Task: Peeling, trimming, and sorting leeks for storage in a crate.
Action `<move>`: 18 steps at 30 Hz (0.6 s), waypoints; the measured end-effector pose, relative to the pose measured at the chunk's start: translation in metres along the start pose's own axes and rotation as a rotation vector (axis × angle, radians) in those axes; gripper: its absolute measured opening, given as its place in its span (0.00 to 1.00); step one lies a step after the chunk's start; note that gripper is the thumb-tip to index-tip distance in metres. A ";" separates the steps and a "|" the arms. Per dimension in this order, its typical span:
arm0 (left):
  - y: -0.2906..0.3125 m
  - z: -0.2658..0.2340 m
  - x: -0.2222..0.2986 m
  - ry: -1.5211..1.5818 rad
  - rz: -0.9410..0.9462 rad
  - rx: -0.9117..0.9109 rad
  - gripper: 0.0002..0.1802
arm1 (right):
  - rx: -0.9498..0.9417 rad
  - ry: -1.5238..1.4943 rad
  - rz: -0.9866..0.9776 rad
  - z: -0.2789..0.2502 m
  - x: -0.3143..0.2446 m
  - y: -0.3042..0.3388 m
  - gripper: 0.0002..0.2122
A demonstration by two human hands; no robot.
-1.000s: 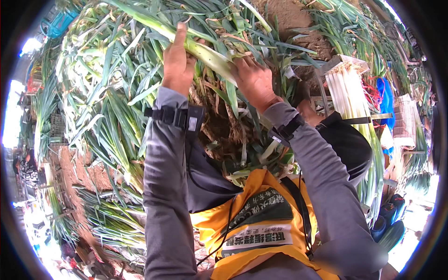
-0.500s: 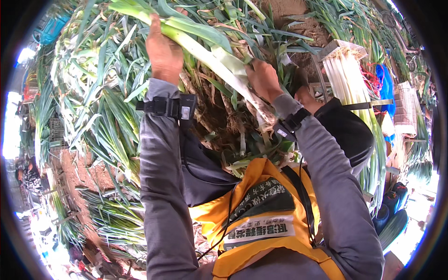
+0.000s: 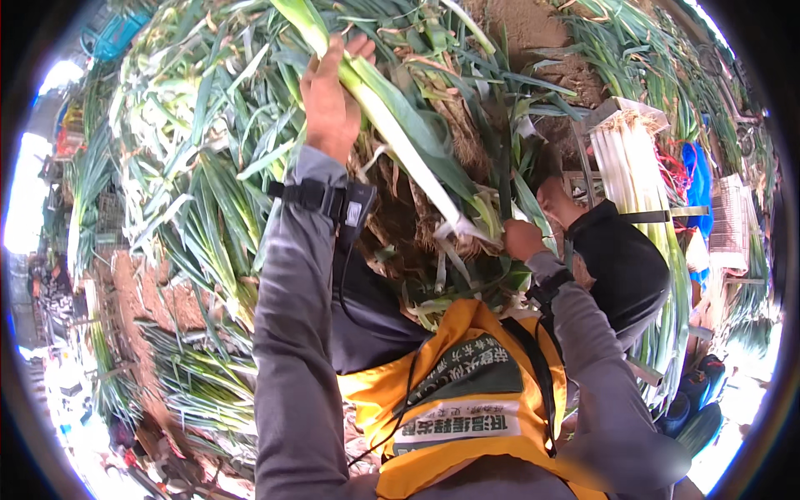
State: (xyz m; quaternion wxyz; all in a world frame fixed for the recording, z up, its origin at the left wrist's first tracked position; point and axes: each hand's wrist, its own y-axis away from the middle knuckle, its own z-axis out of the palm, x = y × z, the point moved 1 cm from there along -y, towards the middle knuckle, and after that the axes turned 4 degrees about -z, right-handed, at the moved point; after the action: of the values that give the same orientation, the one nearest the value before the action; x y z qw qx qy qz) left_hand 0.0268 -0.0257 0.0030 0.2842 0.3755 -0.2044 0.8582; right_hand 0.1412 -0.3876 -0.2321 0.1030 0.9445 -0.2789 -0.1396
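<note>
A long leek (image 3: 404, 146) with a white shank slants from the top of the view down to its rooted end. My left hand (image 3: 332, 104) grips it around the green upper part, the thumb over it and some fingertips showing beyond. Alongside the shank runs a green outer leaf (image 3: 442, 162), its paler lower end reaching toward my right hand (image 3: 523, 240). That hand is closed beside the root end, apparently pinching the peeled leaf; its fingertips are mostly hidden. Beneath the leek, more leeks with dry, soil-covered roots (image 3: 423, 212) lie between my legs.
A large heap of leeks (image 3: 192, 108) spreads across the left and far side. At right, a strapped bundle of cleaned leeks (image 3: 625, 162) lies in a metal frame (image 3: 625, 110). Beyond it are blue plastic (image 3: 697, 187) and a crate (image 3: 729, 217). A teal basket (image 3: 117, 35) sits far left.
My right hand has moved down and right along the leek to its root end, and the outer leaf has come away from the shank. My left hand has shifted slightly right and nearer.
</note>
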 end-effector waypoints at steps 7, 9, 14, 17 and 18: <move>0.016 0.005 0.012 0.115 -0.111 -0.126 0.27 | 0.728 -0.450 -0.399 -0.243 -0.132 -0.030 0.18; 0.017 0.014 0.001 0.133 -0.196 -0.087 0.25 | 0.865 -0.441 -0.589 -0.275 -0.166 -0.047 0.19; 0.025 0.016 0.002 0.137 -0.291 -0.119 0.19 | 0.827 -0.431 -0.710 -0.278 -0.201 -0.100 0.13; 0.029 0.011 0.010 0.157 -0.293 -0.225 0.17 | 0.652 -0.590 -0.745 -0.285 -0.202 -0.100 0.07; 0.027 0.011 0.008 0.159 -0.278 -0.218 0.18 | 0.645 -0.591 -0.748 -0.288 -0.202 -0.100 0.07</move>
State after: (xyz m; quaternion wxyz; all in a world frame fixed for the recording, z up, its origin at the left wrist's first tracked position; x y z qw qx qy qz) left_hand 0.0105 -0.0501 0.0129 0.4544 0.2981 -0.2193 0.8103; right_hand 0.1209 -0.1599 0.0526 -0.3290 0.8834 0.0287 -0.3324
